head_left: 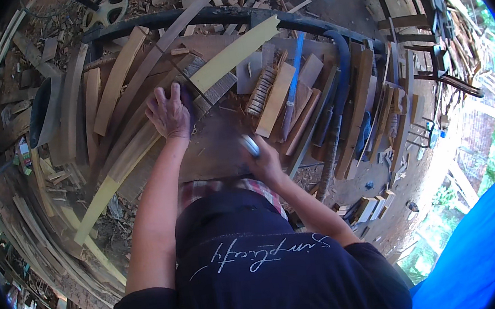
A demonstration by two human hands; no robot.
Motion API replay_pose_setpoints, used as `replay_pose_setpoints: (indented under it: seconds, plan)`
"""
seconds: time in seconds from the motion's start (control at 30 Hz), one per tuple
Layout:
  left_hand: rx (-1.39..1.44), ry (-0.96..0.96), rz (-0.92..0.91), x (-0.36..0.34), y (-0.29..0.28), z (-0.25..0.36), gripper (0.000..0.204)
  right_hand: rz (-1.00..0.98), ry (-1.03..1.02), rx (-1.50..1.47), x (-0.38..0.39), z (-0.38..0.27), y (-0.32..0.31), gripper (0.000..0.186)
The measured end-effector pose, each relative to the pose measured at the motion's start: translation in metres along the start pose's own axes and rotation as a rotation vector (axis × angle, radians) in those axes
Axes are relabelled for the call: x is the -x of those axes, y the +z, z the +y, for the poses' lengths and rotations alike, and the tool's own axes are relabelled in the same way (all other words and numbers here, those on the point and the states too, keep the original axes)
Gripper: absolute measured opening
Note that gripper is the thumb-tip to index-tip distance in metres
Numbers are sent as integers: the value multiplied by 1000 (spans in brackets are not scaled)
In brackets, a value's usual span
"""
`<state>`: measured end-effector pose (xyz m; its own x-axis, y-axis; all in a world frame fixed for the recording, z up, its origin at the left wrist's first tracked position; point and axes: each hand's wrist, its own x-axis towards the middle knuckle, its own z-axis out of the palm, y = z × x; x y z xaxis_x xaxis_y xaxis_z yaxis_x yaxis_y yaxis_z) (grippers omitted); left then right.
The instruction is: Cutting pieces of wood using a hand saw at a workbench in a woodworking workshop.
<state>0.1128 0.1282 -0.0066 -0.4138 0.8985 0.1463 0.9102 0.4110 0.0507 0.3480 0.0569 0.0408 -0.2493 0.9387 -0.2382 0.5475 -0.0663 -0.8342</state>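
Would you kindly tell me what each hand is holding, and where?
The left hand presses flat on a wood strip; the right hand grips a blurred metallic tool by its lower end.

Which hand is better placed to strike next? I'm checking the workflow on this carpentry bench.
Probably the right hand: it grips a metal-headed tool, raised beside the bench. The left hand lies flat, pressing the long pale wooden strip.

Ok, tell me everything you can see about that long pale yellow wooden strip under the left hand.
The pale yellow wooden strip is a long, thin, flat slat, gently curved in this fisheye view. It runs diagonally from the lower left up to the upper right across the cluttered workbench, lying on other darker slats. The left hand presses flat on it near the middle, hiding part of it. Its surface looks smooth and freshly cut.
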Motion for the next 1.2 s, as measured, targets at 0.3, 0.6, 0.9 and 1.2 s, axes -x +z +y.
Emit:
replay_pose_setpoints:
  seconds: [0.3, 0.6, 0.9, 1.2]
  plan:
    - [22, -62, -17, 0, 0, -2, 23, 26, -39, -13, 37, 27, -9, 15]
    - [11, -57, 12, -1, 3, 0, 17, 52, -135, 34, -48, -13, 23, 19]
    - [19, -69, -5, -3, -6, -1, 15, 34, 12, 32, 40, 32, -17, 17]
    - [-1, -68, 19, 0, 8, -10, 19, 53, -120, 80, -16, -6, 10, 19]
